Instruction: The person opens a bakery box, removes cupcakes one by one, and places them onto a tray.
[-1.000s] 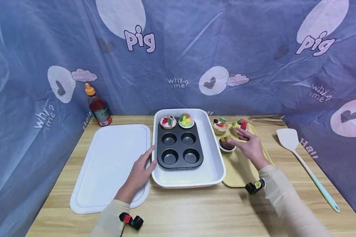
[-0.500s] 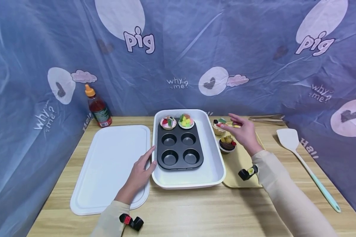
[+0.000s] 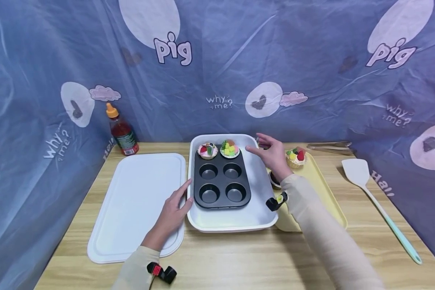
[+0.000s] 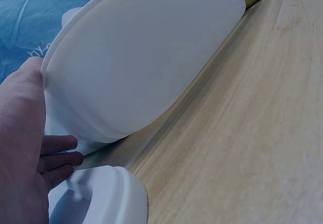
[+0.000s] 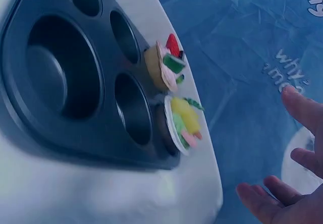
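Two hands spread, no grip I can see: left hand [image 3: 171, 212] touching white tray [image 3: 221, 219], right hand [image 3: 273, 156] farther forward; muffin pan [image 3: 221, 181] between them, in the tray, long axis pointing away.

From the head we look forward and down across the surface [image 3: 228, 257]; from the left wrist, close at the outer wall of the white tray [image 4: 144, 57]; from the right, close over the muffin pan [image 5: 98, 85], upper left, also central in our head view.
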Motion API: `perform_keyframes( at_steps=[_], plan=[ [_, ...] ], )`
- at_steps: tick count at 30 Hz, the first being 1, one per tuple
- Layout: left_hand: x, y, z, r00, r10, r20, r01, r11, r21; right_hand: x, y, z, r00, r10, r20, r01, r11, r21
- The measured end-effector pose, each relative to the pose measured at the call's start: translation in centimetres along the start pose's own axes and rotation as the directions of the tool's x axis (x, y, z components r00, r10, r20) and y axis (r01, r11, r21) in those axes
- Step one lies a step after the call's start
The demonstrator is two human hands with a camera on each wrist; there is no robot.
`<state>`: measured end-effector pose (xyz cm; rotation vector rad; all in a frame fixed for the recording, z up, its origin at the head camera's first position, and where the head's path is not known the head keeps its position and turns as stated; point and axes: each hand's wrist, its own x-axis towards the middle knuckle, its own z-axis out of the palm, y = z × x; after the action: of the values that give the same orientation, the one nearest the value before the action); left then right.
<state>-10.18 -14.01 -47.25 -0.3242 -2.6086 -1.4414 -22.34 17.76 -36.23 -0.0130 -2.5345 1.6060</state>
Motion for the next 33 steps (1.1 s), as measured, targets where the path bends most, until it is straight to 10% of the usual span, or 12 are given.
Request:
perform_keyframes(
  at_steps=[33],
  plan=[
    [0.2, 0.0, 0.1, 1.000, -0.024, 0.011, 0.024, 1.000, 0.001, 3.2, 2.7, 8.7, 1.000, 0.008, -0.011, -0.009, 0.995, -0.097]
  ],
)
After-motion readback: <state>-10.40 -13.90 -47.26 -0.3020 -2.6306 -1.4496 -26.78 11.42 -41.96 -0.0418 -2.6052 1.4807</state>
